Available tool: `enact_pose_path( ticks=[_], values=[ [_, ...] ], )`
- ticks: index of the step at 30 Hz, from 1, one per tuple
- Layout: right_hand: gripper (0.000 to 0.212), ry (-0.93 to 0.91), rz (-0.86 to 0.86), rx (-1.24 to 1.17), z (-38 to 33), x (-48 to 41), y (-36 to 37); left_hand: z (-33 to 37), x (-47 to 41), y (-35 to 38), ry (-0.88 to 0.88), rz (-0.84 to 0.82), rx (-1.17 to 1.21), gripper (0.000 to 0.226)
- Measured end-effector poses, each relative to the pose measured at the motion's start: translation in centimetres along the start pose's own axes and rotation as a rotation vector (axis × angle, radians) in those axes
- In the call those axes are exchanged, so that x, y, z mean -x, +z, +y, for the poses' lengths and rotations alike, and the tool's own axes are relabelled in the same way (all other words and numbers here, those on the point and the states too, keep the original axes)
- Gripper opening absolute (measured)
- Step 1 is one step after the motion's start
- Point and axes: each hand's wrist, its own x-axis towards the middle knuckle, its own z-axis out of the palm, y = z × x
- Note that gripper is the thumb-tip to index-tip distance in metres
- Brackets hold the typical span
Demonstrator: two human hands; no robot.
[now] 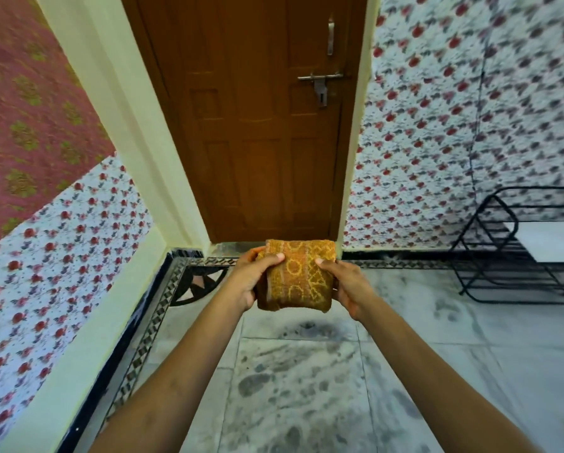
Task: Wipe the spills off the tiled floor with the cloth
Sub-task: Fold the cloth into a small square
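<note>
A folded orange-brown cloth [298, 276] with a yellow pattern is held up in front of me, above the floor. My left hand [253, 279] grips its left edge with the thumb on top. My right hand [344, 287] grips its right edge the same way. Below, the pale tiled floor [470, 338] carries dark grey smudges and spills [290, 364], spread over the tiles between and under my forearms.
A shut brown wooden door [261, 125] with a metal latch stands straight ahead. Floral walls rise on both sides. A black wire rack [516, 253] holding a white board stands at the right. A black patterned border [143, 325] runs along the left floor edge.
</note>
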Motion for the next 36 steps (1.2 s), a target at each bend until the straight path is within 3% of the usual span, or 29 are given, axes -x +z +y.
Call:
enact_pose_path(
  ticks=[9,18,26,36],
  values=[
    [0.031,-0.003,0.085,0.049,-6.5,-2.4,-16.0,-2.2,-2.6,17.8,-0.002,0.004,0.016,0.042],
    [0.023,-0.001,0.158,0.050,-11.3,-5.7,-29.4,-4.1,-7.0,32.1,-0.039,-0.050,-0.009,0.040],
    [0.025,0.012,0.244,0.012,-15.4,-10.7,-40.3,-5.4,-14.5,43.9,-0.108,-0.116,0.008,0.053],
    [0.025,0.009,0.393,-0.034,-25.8,-17.3,-56.0,-3.6,-23.8,63.7,-0.170,-0.218,-0.015,0.058]
  ],
)
